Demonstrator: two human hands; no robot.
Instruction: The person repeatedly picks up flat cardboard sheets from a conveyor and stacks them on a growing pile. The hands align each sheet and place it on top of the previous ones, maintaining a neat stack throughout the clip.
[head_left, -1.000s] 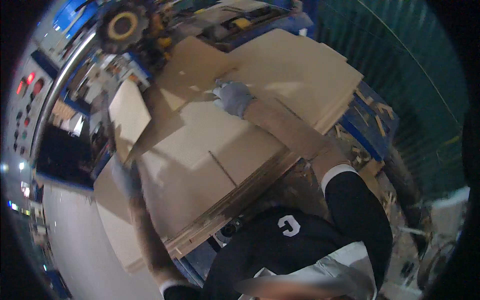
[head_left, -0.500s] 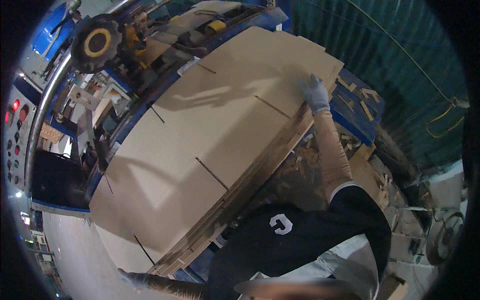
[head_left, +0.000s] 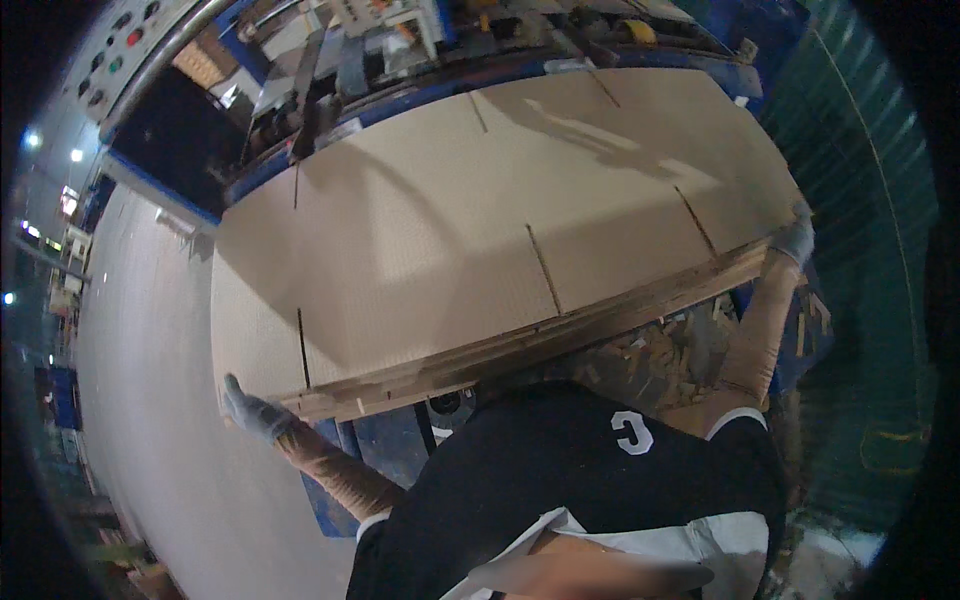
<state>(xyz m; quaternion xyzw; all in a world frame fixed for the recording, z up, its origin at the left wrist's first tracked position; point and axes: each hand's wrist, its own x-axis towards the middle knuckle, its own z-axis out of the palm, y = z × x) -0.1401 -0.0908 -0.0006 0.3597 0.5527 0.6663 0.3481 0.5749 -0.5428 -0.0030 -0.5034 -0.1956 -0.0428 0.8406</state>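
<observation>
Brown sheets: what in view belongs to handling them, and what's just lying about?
Seemingly in the job:
stack of slotted brown sheets
left hand, at its left corner
right hand, at its right corner

Probably lying about:
brown scraps by the stack

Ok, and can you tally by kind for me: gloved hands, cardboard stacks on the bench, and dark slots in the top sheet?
Gloved hands: 2, the left hand and the right hand
Cardboard stack: 1
Dark slots: 6, three on the near side, three on the far
Total: 9
</observation>
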